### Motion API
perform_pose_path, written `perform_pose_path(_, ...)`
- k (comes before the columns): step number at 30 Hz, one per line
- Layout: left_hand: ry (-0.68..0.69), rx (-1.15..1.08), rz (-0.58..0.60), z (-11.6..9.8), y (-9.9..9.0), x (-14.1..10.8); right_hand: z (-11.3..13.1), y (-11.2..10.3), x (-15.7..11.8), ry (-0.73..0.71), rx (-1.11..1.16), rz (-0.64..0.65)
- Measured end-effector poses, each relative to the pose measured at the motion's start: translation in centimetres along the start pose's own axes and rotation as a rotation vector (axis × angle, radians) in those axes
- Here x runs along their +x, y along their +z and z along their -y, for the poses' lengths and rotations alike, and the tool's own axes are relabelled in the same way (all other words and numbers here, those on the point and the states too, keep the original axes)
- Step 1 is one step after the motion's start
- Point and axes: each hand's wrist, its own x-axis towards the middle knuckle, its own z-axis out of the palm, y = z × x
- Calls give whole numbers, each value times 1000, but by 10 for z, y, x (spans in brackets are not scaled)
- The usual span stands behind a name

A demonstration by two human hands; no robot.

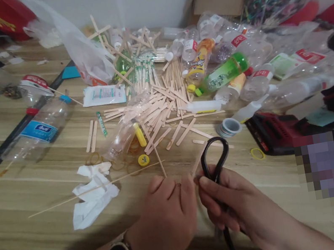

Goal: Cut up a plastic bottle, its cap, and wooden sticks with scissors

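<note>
My left hand [170,209] is closed near the table's front edge, its knuckles toward the far side. A thin wooden stick [159,160] sticks up from behind its fingers, and a second flat stick [195,163] slants up between the two hands. My right hand [234,203] wraps round black-handled scissors [204,163], one handle loop up and the other hanging below the palm. The scissors' blades are hidden, so I cannot tell whether they touch anything. Beyond the hands lies a heap of wooden craft sticks [155,112].
Plastic bottles [225,72] crowd the back right. A red-and-black power tool [274,132] and a tape roll [229,127] lie at right. Crumpled tissue [96,192], a bamboo skewer [55,204], a yellow cap [143,160] and a blue-labelled bottle [40,131] lie at left.
</note>
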Motion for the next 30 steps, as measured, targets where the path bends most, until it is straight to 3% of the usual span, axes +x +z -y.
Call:
perform_pose_path(1,-12,-13,-2,0,0,0,-1,0,-1,-15,-20,-26)
perform_pose_path(2,-33,-35,4,-1,-1,0,-3,-1,-1,-132,-140,-99)
perform_pose_path(4,-83,-90,25,-3,-3,1,-8,-6,-1,-542,-545,-302)
perform_pose_path(6,-104,-117,23,-4,-4,3,-11,-11,1,-863,-833,-404)
perform_pose_path(7,-92,-106,17,-3,-4,3,-11,-11,2,-879,-844,-407)
perform_pose_path(8,-71,-81,1,-3,-4,3,-10,-10,2,-784,-765,-367)
perform_pose_path(11,-15,-10,-13,-1,-3,2,-4,-4,2,-241,-287,-95)
perform_pose_path(12,-10,-7,-13,-1,-3,2,-3,-2,1,-157,-217,-58)
perform_pose_path(13,-21,-13,-17,-1,-3,2,-3,-2,0,-175,-241,-73)
perform_pose_path(17,-156,-103,0,-5,-4,3,-6,-9,0,-766,-769,-372)
perform_pose_path(18,-171,-111,9,-6,-3,3,-6,-9,0,-807,-797,-390)
perform_pose_path(19,-163,-106,15,-6,-2,3,-6,-9,0,-744,-748,-363)
perform_pose_path(23,-50,-37,8,-5,-1,2,-1,-3,-1,-191,-290,-53)
perform_pose_path(24,-47,-44,0,-5,-1,2,-2,-2,-2,-193,-293,-58)
perform_pose_path(25,-65,-65,11,-5,-2,2,-3,-3,-1,-293,-373,-116)
perform_pose_path(28,-172,-126,44,-6,-5,4,-7,-8,0,-777,-774,-368)
perform_pose_path(29,-182,-124,48,-6,-6,4,-7,-9,1,-847,-825,-394)
perform_pose_path(30,-170,-107,42,-6,-6,4,-7,-9,1,-812,-797,-368)
